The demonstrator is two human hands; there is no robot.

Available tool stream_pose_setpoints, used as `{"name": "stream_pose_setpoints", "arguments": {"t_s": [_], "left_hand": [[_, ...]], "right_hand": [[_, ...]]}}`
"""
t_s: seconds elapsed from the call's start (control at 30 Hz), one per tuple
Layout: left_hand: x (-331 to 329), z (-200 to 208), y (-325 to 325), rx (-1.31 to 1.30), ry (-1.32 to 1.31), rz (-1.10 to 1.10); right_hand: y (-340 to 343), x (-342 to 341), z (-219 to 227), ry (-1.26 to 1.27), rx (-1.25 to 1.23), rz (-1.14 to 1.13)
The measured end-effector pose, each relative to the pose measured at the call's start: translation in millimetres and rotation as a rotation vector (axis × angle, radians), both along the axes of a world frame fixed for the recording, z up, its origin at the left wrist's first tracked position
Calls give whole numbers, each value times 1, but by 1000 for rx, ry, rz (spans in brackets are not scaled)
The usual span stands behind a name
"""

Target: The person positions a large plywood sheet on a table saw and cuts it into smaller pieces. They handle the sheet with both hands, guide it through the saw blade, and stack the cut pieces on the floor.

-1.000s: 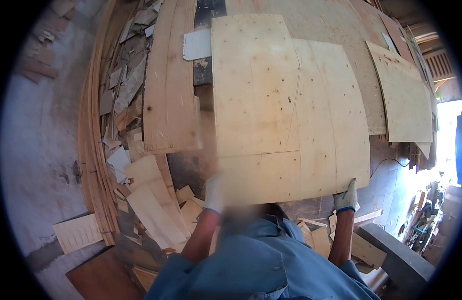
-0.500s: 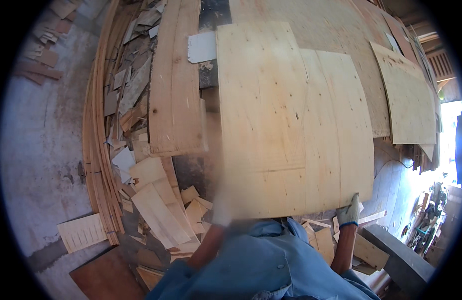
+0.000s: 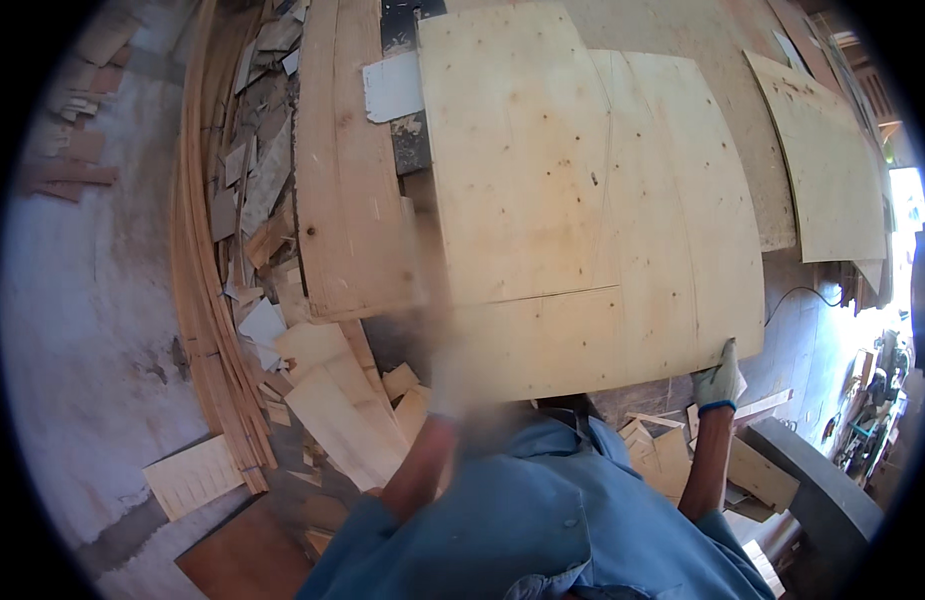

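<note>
A large pale plywood sheet (image 3: 542, 190) with small dark knots spreads out in front of me, over a broader board behind it. At its near right corner, my right hand (image 3: 720, 384), in a light glove with a blue cuff, is closed on the edge with the thumb on top. My left hand (image 3: 450, 385) is at the near left corner of the sheet. A blurred patch in the picture covers its fingers, so its grip cannot be made out. A fine crack runs across the near part of the sheet.
A long brown board (image 3: 352, 200) lies left of the sheet, with a white scrap (image 3: 393, 87) beside it. Long thin strips (image 3: 197, 300) and several wood offcuts (image 3: 347, 415) crowd the left floor. Another plywood sheet (image 3: 827, 170) lies right; a grey beam (image 3: 817, 490) stands near right.
The plywood sheet has slid away from me and turned slightly, its near right corner farther forward. Both hands have moved forward with it. The whole view has shifted a little.
</note>
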State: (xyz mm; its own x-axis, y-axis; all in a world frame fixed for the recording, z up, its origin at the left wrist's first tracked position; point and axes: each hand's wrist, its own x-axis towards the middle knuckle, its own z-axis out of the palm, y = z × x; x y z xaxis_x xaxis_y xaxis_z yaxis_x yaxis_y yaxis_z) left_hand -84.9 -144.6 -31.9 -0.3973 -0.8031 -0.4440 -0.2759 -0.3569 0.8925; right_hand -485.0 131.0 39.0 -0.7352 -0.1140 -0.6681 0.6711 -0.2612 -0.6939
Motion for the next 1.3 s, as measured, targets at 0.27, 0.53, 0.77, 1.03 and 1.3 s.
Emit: {"name": "stream_pose_setpoints", "arguments": {"t_s": [0.27,0.53,0.77,1.03,1.3], "left_hand": [[-25,36,-8,-615,-348,-490],[-58,84,-21,467,211,352],[-58,70,-34,456,240,319],[-64,49,-47,404,209,281],[-73,40,-63,372,165,226]], "right_hand": [[-11,-11,-6,-31,36,-14],[-23,-16,-12,-55,-35,-17],[-49,-16,0,-71,-38,-30],[-55,-38,-23,-82,-52,-8],[-74,-50,-25,-73,-59,21]]}}
